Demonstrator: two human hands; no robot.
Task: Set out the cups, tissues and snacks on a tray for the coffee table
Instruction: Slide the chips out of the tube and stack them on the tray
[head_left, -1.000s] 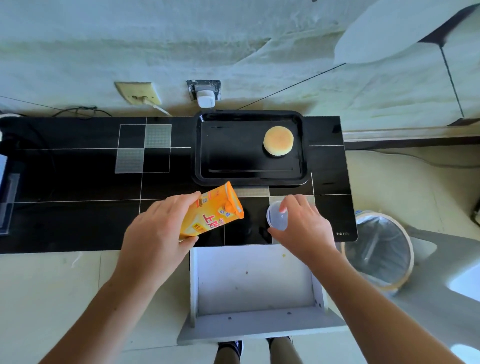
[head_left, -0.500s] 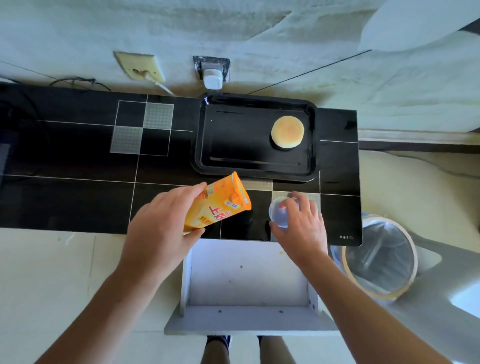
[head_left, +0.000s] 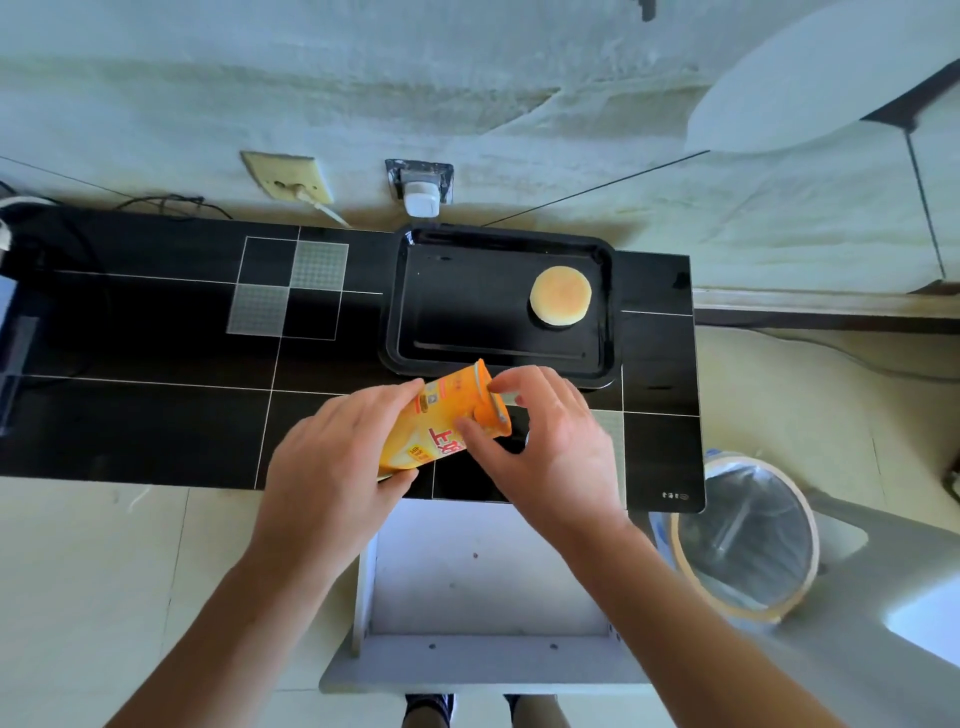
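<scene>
I held the orange snack tube (head_left: 445, 421) tilted over the front of the black surface (head_left: 156, 364), its open end pointing toward the tray (head_left: 498, 244). My left hand (head_left: 332, 467) was wrapped round its lower half, and my right hand (head_left: 545, 441) pinched the rim at the open end between thumb and fingertips. Just behind the tube lay the black tray, with a round pale bun (head_left: 560, 303) sitting near its right end. An open white drawer (head_left: 488, 571) stuck out below the surface, and a lined bin (head_left: 748, 535) stood on the floor to the right.
</scene>
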